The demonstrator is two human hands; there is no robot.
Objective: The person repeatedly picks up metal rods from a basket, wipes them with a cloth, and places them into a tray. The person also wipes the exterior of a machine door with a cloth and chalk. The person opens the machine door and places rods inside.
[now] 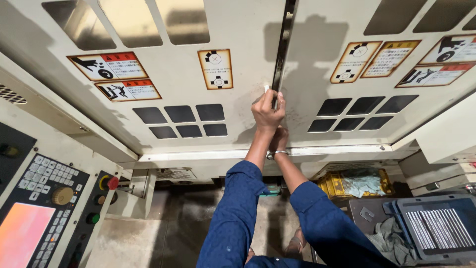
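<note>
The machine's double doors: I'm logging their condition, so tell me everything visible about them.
The double doors are two cream-painted metal panels, scuffed and smudged near the middle, meeting at a narrow dark gap that stands slightly open. Each carries amber-tinted windows on top, a block of six dark rectangular panes lower down, and orange-and-white warning stickers. The left hand grips the door edge at the gap, the right hand just below it.

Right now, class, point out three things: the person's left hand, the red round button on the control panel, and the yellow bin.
left hand (267,110), head view, back of the hand.
red round button (113,183), head view, its cap.
yellow bin (325,186), head view, left wall.
</note>
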